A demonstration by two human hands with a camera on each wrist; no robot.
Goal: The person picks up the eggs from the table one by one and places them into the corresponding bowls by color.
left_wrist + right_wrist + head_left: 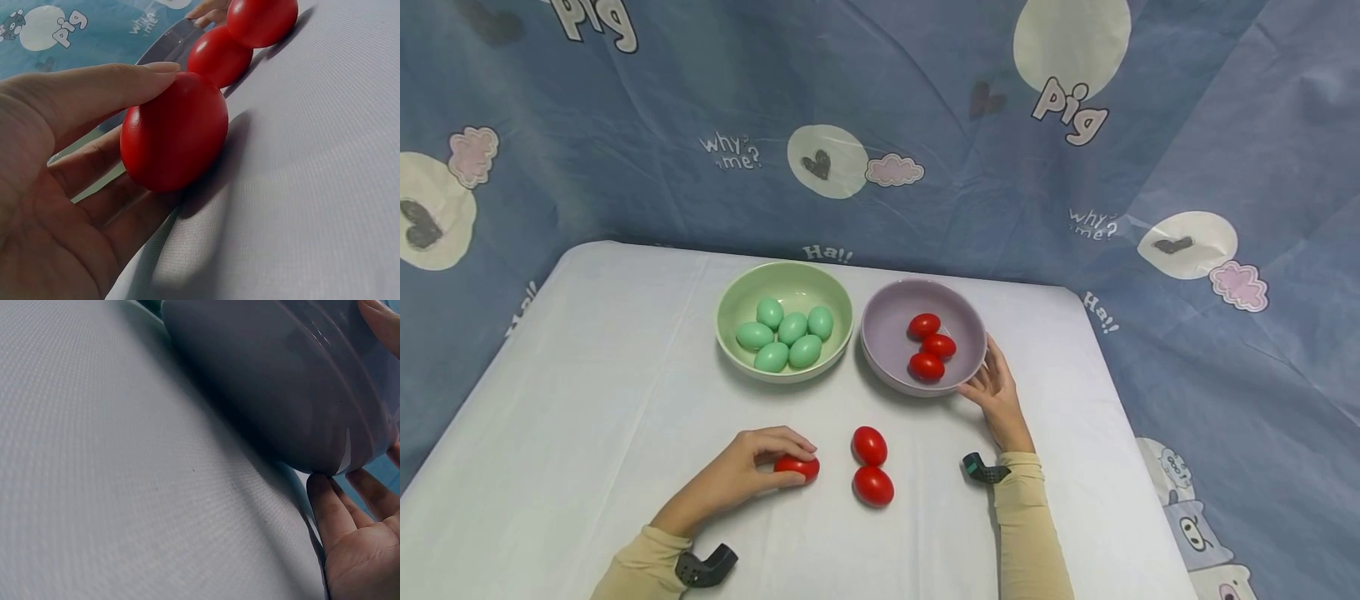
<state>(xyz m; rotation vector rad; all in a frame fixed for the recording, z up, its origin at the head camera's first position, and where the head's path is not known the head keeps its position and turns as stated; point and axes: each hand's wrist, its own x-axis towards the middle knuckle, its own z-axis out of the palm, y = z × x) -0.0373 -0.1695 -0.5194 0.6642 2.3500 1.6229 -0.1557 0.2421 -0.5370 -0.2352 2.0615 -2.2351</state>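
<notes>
My left hand (741, 471) pinches a red egg (178, 134) between thumb and fingers, close over the white tabletop. Just to the right of it, two more red eggs, a far one (869, 446) and a near one (873, 486), lie in a column. At the purple bowl (883, 354), my right hand (1000, 400) holds the right side, its thumb and fingers spread around the outer wall. Three red eggs (927, 367) lie together inside this bowl. The right wrist view shows fingertips (322, 487) right at the bowl's underside.
A light green bowl (724, 337) with several mint green eggs (792, 328) stands left of the purple one. White cloth (587, 400) covers the table. Behind and to the right hangs a blue printed curtain (925, 225).
</notes>
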